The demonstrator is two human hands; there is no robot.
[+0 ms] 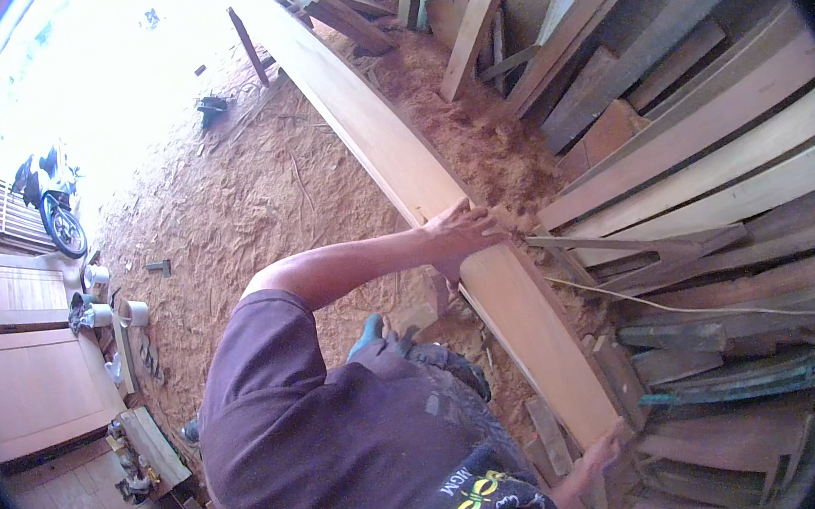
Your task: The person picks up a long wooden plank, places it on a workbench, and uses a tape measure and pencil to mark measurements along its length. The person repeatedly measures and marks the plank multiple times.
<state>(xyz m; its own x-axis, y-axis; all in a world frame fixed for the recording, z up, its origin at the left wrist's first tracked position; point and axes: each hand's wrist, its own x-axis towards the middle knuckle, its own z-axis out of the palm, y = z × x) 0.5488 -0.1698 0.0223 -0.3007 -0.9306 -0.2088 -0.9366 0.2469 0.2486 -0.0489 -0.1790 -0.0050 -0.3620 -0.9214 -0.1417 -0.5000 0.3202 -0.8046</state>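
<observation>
Down at the lower right of the frame, the right hand sat at the near end of the long plank, fingers curled over the board's end edge, gripping it; how far they wrapped underneath could not be told. The person's dark purple shirt filled the lower middle of the picture and hid most of that arm.

Up toward the middle, the left hand lay across the plank, arm stretched out from the shoulder. Fingers were spread fairly wide and pressed over the far edge of the board, palm flat on its top face. The plank itself ran in one long bent line from the lower right all the way up to the top centre, over the sawdust floor.

Hard against the plank on the right, a crowded stack of boards leaned and lay, with a thin light cord trailing across the lower ones. Scrap offcuts cluttered the floor by the near end.

Over on the left, panelled doors lay flat, with small white tubs beside them; their contents could not be made out. Further off at the upper left, a motorbike stood in the bright daylight, and more timber was piled at the top of the frame.
</observation>
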